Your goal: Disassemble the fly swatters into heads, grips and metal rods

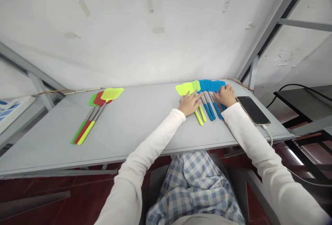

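Yellow fly swatters (183, 88) and several blue fly swatters (207, 85) lie side by side on the grey table (145, 121), heads overlapping toward the wall and handles toward me. My left hand (190, 104) rests over the yellow swatters' shafts, just below their heads, with its fingers spread toward the blue ones. At the right end of the row, my right hand (226, 96) touches the rightmost blue swatter near its head, thumb and fingers apart. It partly hides that swatter's shaft and handle. Neither hand visibly grips anything.
Farther left on the table lies a fanned pile with a green swatter (92, 99), a red swatter (99, 99) and a yellow swatter (112, 94). A phone (253, 110) with a white cable (267, 131) sits right of my right hand. A white wall (145, 52) rises behind.
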`<state>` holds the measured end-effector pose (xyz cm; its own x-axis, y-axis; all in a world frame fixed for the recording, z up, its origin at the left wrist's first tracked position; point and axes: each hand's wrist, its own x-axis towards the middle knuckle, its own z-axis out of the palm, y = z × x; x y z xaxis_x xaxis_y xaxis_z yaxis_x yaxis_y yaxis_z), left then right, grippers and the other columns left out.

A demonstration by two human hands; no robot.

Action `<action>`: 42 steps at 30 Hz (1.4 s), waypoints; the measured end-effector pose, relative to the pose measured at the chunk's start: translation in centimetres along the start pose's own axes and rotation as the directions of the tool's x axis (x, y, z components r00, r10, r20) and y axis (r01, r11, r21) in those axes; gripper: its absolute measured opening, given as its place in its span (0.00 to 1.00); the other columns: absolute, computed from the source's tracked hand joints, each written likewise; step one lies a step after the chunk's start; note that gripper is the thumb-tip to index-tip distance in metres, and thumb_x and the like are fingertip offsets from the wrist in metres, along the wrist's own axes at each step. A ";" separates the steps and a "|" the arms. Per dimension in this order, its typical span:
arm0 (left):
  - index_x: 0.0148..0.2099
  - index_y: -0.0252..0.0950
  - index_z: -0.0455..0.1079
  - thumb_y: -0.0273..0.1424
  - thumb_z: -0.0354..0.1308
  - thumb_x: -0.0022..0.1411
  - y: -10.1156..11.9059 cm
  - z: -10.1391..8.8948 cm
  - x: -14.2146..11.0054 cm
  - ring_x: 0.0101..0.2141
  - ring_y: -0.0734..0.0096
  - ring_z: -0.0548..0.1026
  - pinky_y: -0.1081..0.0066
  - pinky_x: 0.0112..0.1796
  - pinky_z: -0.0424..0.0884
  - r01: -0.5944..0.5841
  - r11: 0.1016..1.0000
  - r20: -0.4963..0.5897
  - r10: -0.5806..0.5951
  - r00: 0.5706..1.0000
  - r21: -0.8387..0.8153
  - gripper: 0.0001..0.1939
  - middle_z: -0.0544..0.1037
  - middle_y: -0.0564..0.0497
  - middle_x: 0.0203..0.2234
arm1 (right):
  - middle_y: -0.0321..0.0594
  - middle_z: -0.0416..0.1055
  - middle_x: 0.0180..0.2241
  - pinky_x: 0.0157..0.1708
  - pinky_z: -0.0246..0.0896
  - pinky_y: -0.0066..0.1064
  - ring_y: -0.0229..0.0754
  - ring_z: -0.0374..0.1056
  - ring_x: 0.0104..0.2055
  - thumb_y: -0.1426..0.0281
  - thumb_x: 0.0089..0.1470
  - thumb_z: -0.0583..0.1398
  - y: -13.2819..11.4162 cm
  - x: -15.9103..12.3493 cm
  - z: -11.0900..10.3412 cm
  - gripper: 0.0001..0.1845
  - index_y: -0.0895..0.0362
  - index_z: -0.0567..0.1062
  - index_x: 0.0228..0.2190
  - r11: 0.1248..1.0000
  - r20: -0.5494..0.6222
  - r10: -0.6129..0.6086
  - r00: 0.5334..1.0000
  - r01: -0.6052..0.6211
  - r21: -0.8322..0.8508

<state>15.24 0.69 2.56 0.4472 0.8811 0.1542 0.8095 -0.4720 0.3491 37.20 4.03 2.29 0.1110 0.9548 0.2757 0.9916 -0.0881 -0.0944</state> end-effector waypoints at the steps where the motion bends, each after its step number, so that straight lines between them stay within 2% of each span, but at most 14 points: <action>1: 0.67 0.56 0.52 0.42 0.36 0.68 -0.8 -0.8 -0.7 0.66 0.53 0.49 0.50 0.61 0.49 0.015 1.000 -0.043 -0.014 0.999 0.022 0.27 0.52 0.58 0.68 | 0.62 0.64 0.48 0.48 0.54 0.47 0.61 0.59 0.52 0.57 0.57 0.54 -0.2 -0.1 0.0 0.22 0.64 0.72 0.40 0.999 0.023 -0.035 0.999 0.034 0.012; 4: 0.68 0.48 0.53 0.37 0.42 0.66 -5.2 -3.5 -3.6 0.65 0.55 0.52 0.51 0.60 0.50 0.158 0.981 -0.156 -0.139 0.978 0.113 0.28 0.53 0.51 0.67 | 0.56 0.65 0.45 0.49 0.54 0.45 0.57 0.60 0.50 0.56 0.56 0.54 -0.7 -0.5 0.1 0.20 0.60 0.74 0.34 0.994 0.120 -0.105 0.987 0.104 0.012; 6: 0.67 0.39 0.54 0.35 0.44 0.64 -9.5 -5.5 -6.3 0.64 0.53 0.53 0.52 0.60 0.51 0.386 0.910 -0.282 -0.335 0.899 0.152 0.29 0.55 0.42 0.66 | 0.55 0.67 0.44 0.49 0.54 0.44 0.56 0.61 0.49 0.59 0.56 0.54 -1.0 -0.5 0.1 0.18 0.60 0.75 0.32 0.992 0.152 -0.121 0.981 0.123 -0.008; 9: 0.65 0.26 0.53 0.34 0.46 0.61 -16.3 -8.6 -11.3 0.62 0.43 0.55 0.47 0.56 0.54 0.753 0.648 -0.468 -0.633 0.616 0.115 0.32 0.56 0.30 0.63 | 0.54 0.69 0.42 0.49 0.54 0.44 0.55 0.62 0.48 0.60 0.55 0.54 -1.2 -0.4 0.0 0.17 0.59 0.77 0.31 0.992 0.172 -0.115 0.978 0.123 -0.037; 12: 0.61 0.23 0.58 0.33 0.46 0.61 -21.4 -11.1 -16.5 0.57 0.37 0.61 0.45 0.50 0.59 0.940 0.333 -0.496 -0.807 0.322 0.070 0.29 0.61 0.26 0.59 | 0.55 0.69 0.43 0.49 0.54 0.44 0.56 0.62 0.49 0.60 0.55 0.54 -1.0 -0.3 0.0 0.18 0.60 0.77 0.31 0.989 0.177 -0.110 0.978 0.125 -0.077; 13: 0.58 0.25 0.62 0.34 0.45 0.61 -22.5 -11.6 -18.1 0.56 0.37 0.62 0.46 0.48 0.61 0.943 0.318 -0.483 -0.813 0.326 0.101 0.26 0.63 0.26 0.57 | 0.55 0.69 0.43 0.49 0.54 0.44 0.56 0.62 0.49 0.60 0.55 0.54 -0.9 -0.3 0.0 0.18 0.60 0.77 0.32 0.987 0.181 -0.111 0.977 0.129 -0.095; 17: 0.51 0.30 0.68 0.36 0.44 0.62 -24.3 -12.2 -21.6 0.54 0.40 0.64 0.50 0.48 0.62 0.872 0.404 -0.458 -0.743 0.488 0.275 0.21 0.70 0.32 0.51 | 0.59 0.68 0.45 0.48 0.53 0.45 0.58 0.61 0.50 0.60 0.56 0.54 -0.7 -0.6 -0.5 0.19 0.63 0.76 0.34 0.980 0.127 -0.088 0.988 0.109 -0.164; 20: 0.48 0.29 0.68 0.36 0.43 0.63 -23.4 -12.0 -21.2 0.53 0.41 0.65 0.51 0.49 0.61 0.816 0.466 -0.456 -0.678 0.577 0.340 0.20 0.72 0.32 0.48 | 0.62 0.66 0.46 0.47 0.53 0.46 0.60 0.60 0.50 0.62 0.58 0.52 -1.6 -1.1 -1.3 0.20 0.66 0.74 0.41 0.985 -0.023 -0.095 0.995 0.091 -0.145; 22: 0.49 0.29 0.66 0.35 0.43 0.63 -22.0 -11.9 -19.9 0.51 0.45 0.68 0.55 0.46 0.63 0.792 0.519 -0.430 -0.665 0.611 0.323 0.19 0.73 0.33 0.47 | 0.60 0.65 0.47 0.47 0.53 0.46 0.59 0.59 0.50 0.62 0.60 0.51 -3.0 -1.6 -1.8 0.21 0.65 0.72 0.45 0.976 -0.067 -0.210 0.976 0.204 -0.078; 24: 0.52 0.31 0.63 0.35 0.43 0.63 -19.9 -11.8 -18.2 0.46 0.50 0.73 0.60 0.41 0.65 0.758 0.601 -0.383 -0.658 0.649 0.252 0.19 0.75 0.36 0.44 | 0.57 0.64 0.48 0.49 0.53 0.45 0.56 0.59 0.49 0.62 0.60 0.50 -4.7 -2.1 -2.1 0.20 0.61 0.72 0.47 0.908 -0.049 -0.417 0.908 0.418 0.008; 28: 0.54 0.39 0.59 0.37 0.45 0.64 -14.7 -11.1 -14.8 0.38 0.60 0.76 0.67 0.36 0.65 0.599 0.794 -0.290 -0.553 0.781 0.099 0.18 0.77 0.47 0.39 | 0.52 0.64 0.49 0.50 0.54 0.42 0.51 0.61 0.48 0.65 0.62 0.49 -8.2 -3.8 -2.5 0.18 0.56 0.74 0.46 0.669 0.013 -0.740 0.672 0.734 0.121; 35: 0.52 0.45 0.66 0.36 0.48 0.63 -7.7 -9.5 -11.5 0.34 0.69 0.75 0.72 0.33 0.63 0.247 0.965 -0.151 -0.233 0.961 0.083 0.16 0.77 0.56 0.32 | 0.49 0.62 0.59 0.60 0.48 0.47 0.51 0.53 0.63 0.70 0.64 0.45 -10.5 -6.2 -4.4 0.24 0.53 0.64 0.59 0.659 -0.223 -0.731 0.645 0.752 0.014; 38: 0.53 0.46 0.69 0.38 0.47 0.65 -6.5 -9.0 -10.8 0.34 0.70 0.75 0.72 0.33 0.63 0.152 0.984 -0.134 -0.138 0.981 0.095 0.17 0.78 0.55 0.32 | 0.48 0.65 0.57 0.61 0.48 0.47 0.49 0.53 0.65 0.70 0.65 0.45 -10.6 -5.6 -4.4 0.20 0.56 0.69 0.53 0.593 -0.245 -0.793 0.558 0.799 -0.098; 42: 0.52 0.47 0.71 0.44 0.46 0.67 -5.6 -8.4 -9.9 0.33 0.72 0.75 0.73 0.32 0.62 0.088 0.991 -0.154 -0.073 0.985 0.097 0.18 0.79 0.54 0.35 | 0.46 0.74 0.42 0.56 0.52 0.41 0.47 0.61 0.58 0.69 0.66 0.47 -10.4 -4.7 -3.7 0.16 0.58 0.74 0.38 0.510 -0.270 -0.854 0.445 0.818 -0.267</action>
<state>3.08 -5.09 6.89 0.3229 0.9073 0.2692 0.8790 -0.3930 0.2701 26.62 -0.62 5.52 -0.7796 0.4233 0.4615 0.6143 0.6601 0.4323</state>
